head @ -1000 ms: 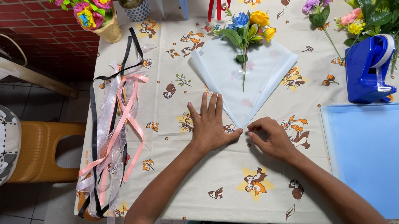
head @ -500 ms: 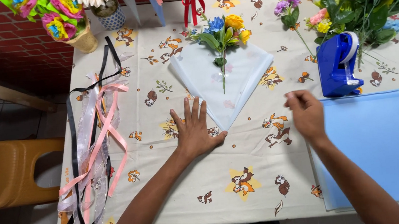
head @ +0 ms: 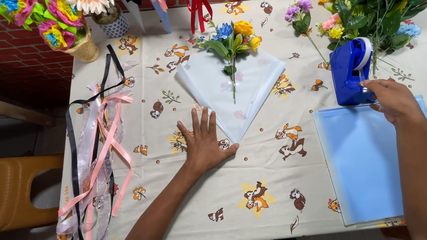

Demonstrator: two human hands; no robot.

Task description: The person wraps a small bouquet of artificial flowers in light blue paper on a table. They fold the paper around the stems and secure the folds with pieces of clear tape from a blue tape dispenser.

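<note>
The left hand (head: pixel 202 143) lies flat, fingers spread, on the tablecloth (head: pixel 274 181), touching the near corner of the pale wrapping paper (head: pixel 231 90) that holds a small bouquet (head: pixel 230 40). To the right, the right hand (head: pixel 392 101) closes its fingertips at the blue tape dispenser (head: pixel 349 71), above light-blue sheets (head: pixel 374 163).

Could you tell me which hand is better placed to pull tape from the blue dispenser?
The right hand: its fingers already touch the blue tape dispenser. The left hand lies flat on the table, by the tip of the white wrapping sheet.
</note>
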